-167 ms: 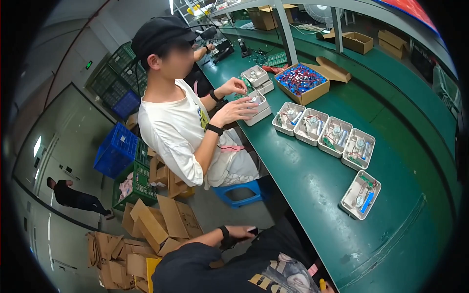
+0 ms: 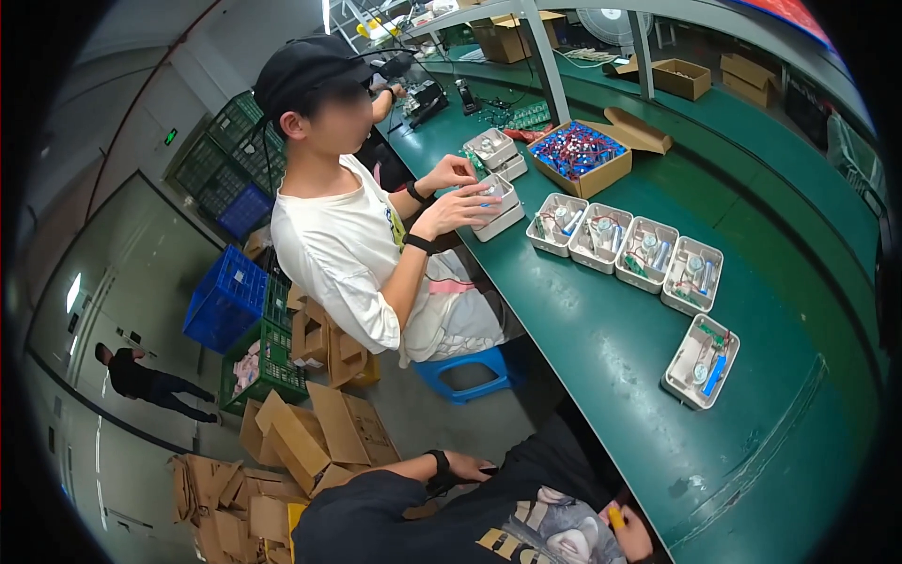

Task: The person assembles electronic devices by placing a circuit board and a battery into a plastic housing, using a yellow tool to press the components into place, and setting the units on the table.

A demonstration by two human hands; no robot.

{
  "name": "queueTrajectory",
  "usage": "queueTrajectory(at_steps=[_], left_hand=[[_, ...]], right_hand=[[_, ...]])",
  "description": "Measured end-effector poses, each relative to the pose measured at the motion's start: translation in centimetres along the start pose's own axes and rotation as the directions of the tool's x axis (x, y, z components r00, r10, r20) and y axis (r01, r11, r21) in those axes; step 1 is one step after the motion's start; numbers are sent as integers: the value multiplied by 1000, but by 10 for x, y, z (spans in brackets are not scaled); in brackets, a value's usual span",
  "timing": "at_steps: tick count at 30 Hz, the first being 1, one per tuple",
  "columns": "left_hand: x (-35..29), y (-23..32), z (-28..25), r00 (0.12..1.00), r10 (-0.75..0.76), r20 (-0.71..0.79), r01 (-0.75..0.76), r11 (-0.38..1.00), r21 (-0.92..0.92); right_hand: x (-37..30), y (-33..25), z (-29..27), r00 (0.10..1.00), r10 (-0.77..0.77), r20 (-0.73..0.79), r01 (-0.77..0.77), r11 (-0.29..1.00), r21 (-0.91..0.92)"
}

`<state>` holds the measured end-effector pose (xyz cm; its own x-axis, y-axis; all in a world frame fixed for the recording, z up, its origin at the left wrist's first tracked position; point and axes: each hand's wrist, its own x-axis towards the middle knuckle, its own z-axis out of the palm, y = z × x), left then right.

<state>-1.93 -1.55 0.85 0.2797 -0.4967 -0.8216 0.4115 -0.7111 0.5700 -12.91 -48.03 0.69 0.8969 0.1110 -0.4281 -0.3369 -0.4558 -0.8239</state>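
Note:
At the lower edge, my left hand (image 2: 465, 466), with a black band on the wrist, rests by my dark shirt. Its fingers are curled round a small dark object (image 2: 488, 469), too little of which shows to name. My right hand (image 2: 634, 539) is beside the table's near edge, fingers closed on a yellow handle (image 2: 616, 518); the rest of that thing is hidden. Nearest to the right hand on the green table (image 2: 601, 376) stands an open pale plastic housing (image 2: 702, 362) with a blue cylindrical battery, a round part and wires inside.
Several similar open housings (image 2: 646, 254) form a row farther back. Behind them stands a cardboard box (image 2: 601, 177) of blue batteries with red wires. A seated co-worker (image 2: 329, 254) at left has both hands at another housing (image 2: 498, 221). Cardboard boxes (image 2: 310, 428) lie on the floor.
My right hand has risen further into view with the yellow handle. My left hand sits slightly lower, and its dark object shows less. The whole view has shifted a little.

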Motion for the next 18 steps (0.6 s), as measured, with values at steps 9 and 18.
queueTrajectory(at_steps=[9, 18], left_hand=[[-6, -2, 13, 887, 405, -221, -239, 813, 530], [77, -77, 4, 807, 378, -455, -426, 905, -5]], right_hand=[[82, -13, 18, 951, -263, 161, 277, 958, -69], [122, -188, 70, 689, -472, 551, 686, 669, -285]])
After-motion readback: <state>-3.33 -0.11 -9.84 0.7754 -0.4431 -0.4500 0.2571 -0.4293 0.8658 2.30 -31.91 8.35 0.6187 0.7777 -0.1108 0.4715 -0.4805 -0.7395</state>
